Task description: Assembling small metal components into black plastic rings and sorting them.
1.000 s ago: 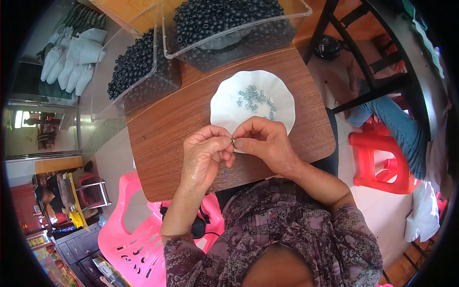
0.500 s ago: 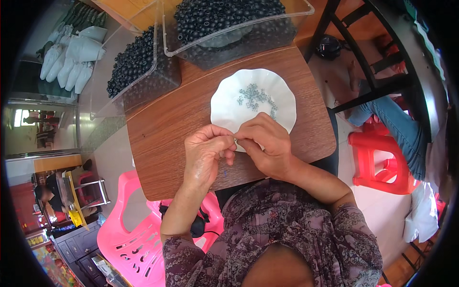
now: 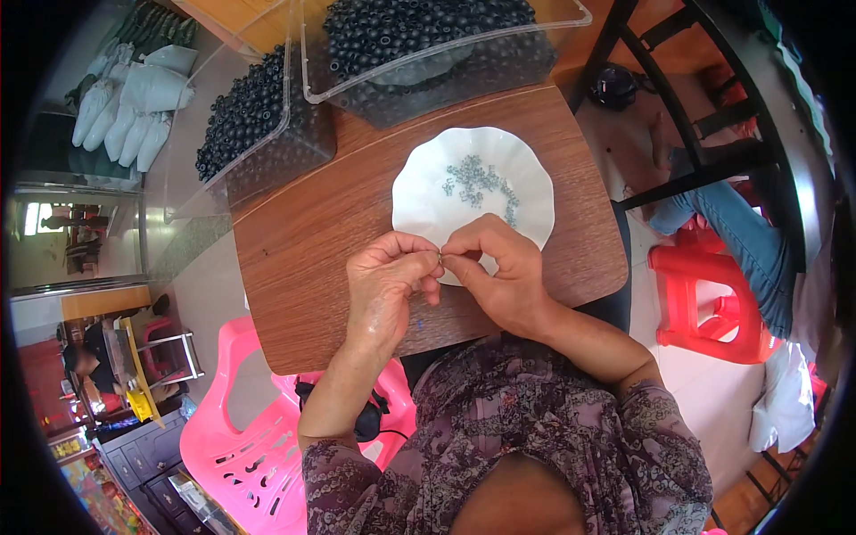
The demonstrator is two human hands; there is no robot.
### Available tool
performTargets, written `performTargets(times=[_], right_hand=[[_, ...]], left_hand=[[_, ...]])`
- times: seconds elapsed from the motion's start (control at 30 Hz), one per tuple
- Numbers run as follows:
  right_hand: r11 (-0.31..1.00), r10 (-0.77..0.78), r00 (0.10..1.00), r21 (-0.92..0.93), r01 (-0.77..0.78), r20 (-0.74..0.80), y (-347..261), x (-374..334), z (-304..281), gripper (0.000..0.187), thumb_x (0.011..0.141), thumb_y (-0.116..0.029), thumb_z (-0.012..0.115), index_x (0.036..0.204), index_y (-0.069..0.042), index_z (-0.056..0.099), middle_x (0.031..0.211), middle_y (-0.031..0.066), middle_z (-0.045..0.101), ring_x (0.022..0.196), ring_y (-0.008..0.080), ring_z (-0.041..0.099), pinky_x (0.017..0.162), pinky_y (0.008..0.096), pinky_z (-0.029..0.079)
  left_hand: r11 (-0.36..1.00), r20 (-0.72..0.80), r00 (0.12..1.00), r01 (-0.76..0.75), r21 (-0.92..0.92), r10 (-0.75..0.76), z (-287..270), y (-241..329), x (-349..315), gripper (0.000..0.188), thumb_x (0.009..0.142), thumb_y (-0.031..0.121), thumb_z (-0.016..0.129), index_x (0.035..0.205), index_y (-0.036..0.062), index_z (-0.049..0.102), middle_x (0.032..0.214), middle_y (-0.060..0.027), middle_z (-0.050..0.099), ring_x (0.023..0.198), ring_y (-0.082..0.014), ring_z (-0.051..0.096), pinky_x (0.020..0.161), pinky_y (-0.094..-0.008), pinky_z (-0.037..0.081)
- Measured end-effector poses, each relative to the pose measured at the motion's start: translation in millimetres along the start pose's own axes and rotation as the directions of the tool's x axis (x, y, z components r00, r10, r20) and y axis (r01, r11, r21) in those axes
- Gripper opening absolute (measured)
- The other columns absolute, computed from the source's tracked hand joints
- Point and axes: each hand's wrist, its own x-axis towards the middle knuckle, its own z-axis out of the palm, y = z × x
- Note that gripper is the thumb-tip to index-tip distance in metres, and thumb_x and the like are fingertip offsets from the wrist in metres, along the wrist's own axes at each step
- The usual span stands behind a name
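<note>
My left hand (image 3: 392, 281) and my right hand (image 3: 499, 267) meet fingertip to fingertip over the near edge of a white scalloped plate (image 3: 415, 192). Both are closed in a pinch. A tiny piece (image 3: 440, 257) shows between the thumbs and forefingers, too small to name, and I cannot tell which hand bears it. On the plate lie many small clear greenish pieces (image 3: 473, 178), gathered in a loose patch that trails toward my right hand. The plate sits on a brown wooden table (image 3: 312, 250).
Two clear plastic bins of black ring-shaped pieces (image 3: 419, 36) (image 3: 245, 111) stand at the table's far side. A pink chair (image 3: 236, 383) is at the left, a red stool (image 3: 704, 303) at the right. Beyond it, a person's jeans-clad leg (image 3: 736, 236) shows beside a black frame (image 3: 704, 169).
My right forefinger and knuckles have shifted slightly, and the fingertips still meet at the same spot. The plate and its pieces stay put.
</note>
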Motion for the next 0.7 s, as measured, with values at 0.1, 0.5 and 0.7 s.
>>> performTargets(times=[0.1, 0.5, 0.7], right_hand=[[0.938, -0.301, 0.953, -0.192, 0.290, -0.028, 5, 2, 0, 0.016, 0.070, 0.008, 0.062, 0.080, -0.003, 0.058, 0.076, 0.0084, 0.058, 0.066, 0.0228, 0.054, 0.056, 0.0302, 0.042], [0.899, -0.410, 0.910, -0.192, 0.394, -0.053, 14, 3, -2, 0.023, 0.065, 0.012, 0.063, 0.082, -0.002, 0.058, 0.083, 0.0098, 0.061, 0.070, 0.0240, 0.055, 0.059, 0.0312, 0.044], [0.867, -0.468, 0.884, -0.191, 0.461, 0.009, 14, 4, -9, 0.022, 0.063, 0.008, 0.064, 0.083, -0.002, 0.061, 0.084, 0.0100, 0.063, 0.068, 0.0236, 0.055, 0.060, 0.0305, 0.044]], left_hand=[[1.000, -0.001, 1.000, 0.023, 0.006, -0.023, 2, 1, 1, 0.002, 0.076, -0.003, 0.059, 0.078, -0.0042, 0.058, 0.067, -0.0112, 0.059, 0.051, -0.0143, 0.054, 0.043, -0.0269, 0.046], [0.986, 0.033, 0.990, 0.141, -0.091, -0.138, -1, 0, 5, 0.003, 0.077, -0.002, 0.057, 0.079, -0.0037, 0.057, 0.064, -0.0120, 0.057, 0.051, -0.0171, 0.053, 0.044, -0.0318, 0.045], [0.956, 0.103, 0.967, 0.249, -0.157, -0.235, -5, 2, 11, 0.004, 0.074, -0.003, 0.058, 0.078, -0.0049, 0.057, 0.063, -0.0126, 0.056, 0.049, -0.0184, 0.053, 0.042, -0.0327, 0.043]])
